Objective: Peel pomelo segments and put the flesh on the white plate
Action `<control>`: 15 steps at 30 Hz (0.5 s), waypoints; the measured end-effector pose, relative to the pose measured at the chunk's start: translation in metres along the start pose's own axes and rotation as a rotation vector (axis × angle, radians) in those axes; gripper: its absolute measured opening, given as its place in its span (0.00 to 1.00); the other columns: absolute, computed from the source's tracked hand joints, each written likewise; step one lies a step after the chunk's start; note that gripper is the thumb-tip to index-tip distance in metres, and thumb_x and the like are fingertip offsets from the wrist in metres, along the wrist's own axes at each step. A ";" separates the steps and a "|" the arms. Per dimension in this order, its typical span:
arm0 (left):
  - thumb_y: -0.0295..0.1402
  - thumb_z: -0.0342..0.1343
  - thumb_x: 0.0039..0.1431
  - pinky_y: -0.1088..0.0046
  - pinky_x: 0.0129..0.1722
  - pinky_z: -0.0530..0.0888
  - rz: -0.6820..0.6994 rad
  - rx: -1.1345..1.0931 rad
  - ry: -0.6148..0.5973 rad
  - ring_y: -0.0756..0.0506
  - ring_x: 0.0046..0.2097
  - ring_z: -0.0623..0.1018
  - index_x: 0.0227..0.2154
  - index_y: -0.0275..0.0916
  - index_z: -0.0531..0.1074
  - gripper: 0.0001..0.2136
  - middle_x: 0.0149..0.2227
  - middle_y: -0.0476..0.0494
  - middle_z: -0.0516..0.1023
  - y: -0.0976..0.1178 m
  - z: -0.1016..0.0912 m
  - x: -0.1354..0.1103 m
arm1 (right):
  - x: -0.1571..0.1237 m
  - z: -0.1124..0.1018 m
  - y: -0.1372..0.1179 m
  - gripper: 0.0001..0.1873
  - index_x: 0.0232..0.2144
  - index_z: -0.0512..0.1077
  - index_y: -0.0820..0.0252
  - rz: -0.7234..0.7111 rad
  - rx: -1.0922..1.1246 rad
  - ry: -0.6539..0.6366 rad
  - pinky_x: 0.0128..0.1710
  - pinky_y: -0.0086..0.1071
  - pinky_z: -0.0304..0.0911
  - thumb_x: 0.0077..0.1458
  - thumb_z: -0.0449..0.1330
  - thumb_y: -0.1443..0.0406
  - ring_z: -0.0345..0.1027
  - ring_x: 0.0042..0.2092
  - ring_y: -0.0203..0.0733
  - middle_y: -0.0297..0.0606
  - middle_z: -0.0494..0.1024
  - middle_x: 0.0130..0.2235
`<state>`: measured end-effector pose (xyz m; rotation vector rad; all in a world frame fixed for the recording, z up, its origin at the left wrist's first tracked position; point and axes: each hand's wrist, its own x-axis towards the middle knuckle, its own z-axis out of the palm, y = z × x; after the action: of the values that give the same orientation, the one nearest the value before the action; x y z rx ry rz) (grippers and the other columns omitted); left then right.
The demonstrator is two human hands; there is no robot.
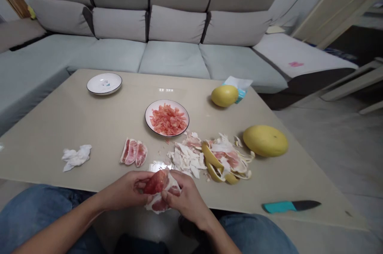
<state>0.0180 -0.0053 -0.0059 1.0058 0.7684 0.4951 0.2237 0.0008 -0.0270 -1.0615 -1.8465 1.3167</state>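
Between my two hands, just over the table's near edge, is a red pomelo segment (157, 182) with its white membrane partly peeled back. My left hand (128, 190) grips its left side, fingers bent round the red flesh. On the other side my right hand (187, 196) pinches the white membrane with thumb and fingers. Several unpeeled pomelo segments (134, 152) lie in a row beyond my left hand. Past them stands a white plate (146, 116) heaped with loose red pomelo flesh (168, 120). Scraps of white membrane (187, 159) and yellow peel (214, 162) are piled beyond my right hand.
A teal-handled knife (291, 206) lies near the front right edge. Two whole yellow pomelos (265, 140) rest at the right, the farther one against a tissue pack (241, 86). A crumpled tissue (77, 157) lies left; another plate (104, 84) stands back left. A sofa (173, 58) is behind.
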 end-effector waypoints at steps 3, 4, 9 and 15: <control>0.31 0.63 0.51 0.62 0.50 0.71 -0.020 0.021 -0.016 0.38 0.50 0.76 0.52 0.40 0.70 0.23 0.47 0.41 0.79 -0.003 -0.001 0.000 | 0.001 -0.002 0.003 0.11 0.27 0.72 0.61 0.040 0.063 -0.051 0.30 0.27 0.56 0.52 0.59 0.58 0.59 0.30 0.36 0.32 0.68 0.27; 0.32 0.63 0.51 0.62 0.49 0.71 -0.029 0.019 -0.020 0.38 0.50 0.75 0.54 0.40 0.69 0.25 0.47 0.41 0.79 -0.004 -0.001 0.000 | 0.002 -0.003 0.004 0.13 0.28 0.72 0.62 0.063 0.100 -0.066 0.29 0.26 0.55 0.52 0.59 0.56 0.59 0.29 0.36 0.32 0.68 0.27; 0.33 0.61 0.54 0.63 0.48 0.71 -0.004 -0.037 0.069 0.38 0.52 0.74 0.57 0.42 0.65 0.27 0.45 0.41 0.78 -0.011 -0.001 0.001 | 0.006 0.000 0.013 0.20 0.30 0.72 0.62 0.099 0.221 -0.002 0.30 0.28 0.60 0.53 0.59 0.49 0.62 0.30 0.38 0.34 0.71 0.29; 0.31 0.65 0.51 0.70 0.38 0.73 0.016 -0.139 0.083 0.41 0.47 0.76 0.57 0.42 0.65 0.30 0.45 0.40 0.78 -0.015 -0.005 0.004 | 0.006 0.002 0.016 0.19 0.33 0.72 0.62 0.106 0.234 0.059 0.36 0.32 0.64 0.55 0.58 0.51 0.67 0.34 0.42 0.36 0.74 0.32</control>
<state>0.0168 -0.0072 -0.0224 0.8674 0.7892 0.5991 0.2229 0.0084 -0.0431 -1.0720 -1.5665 1.5046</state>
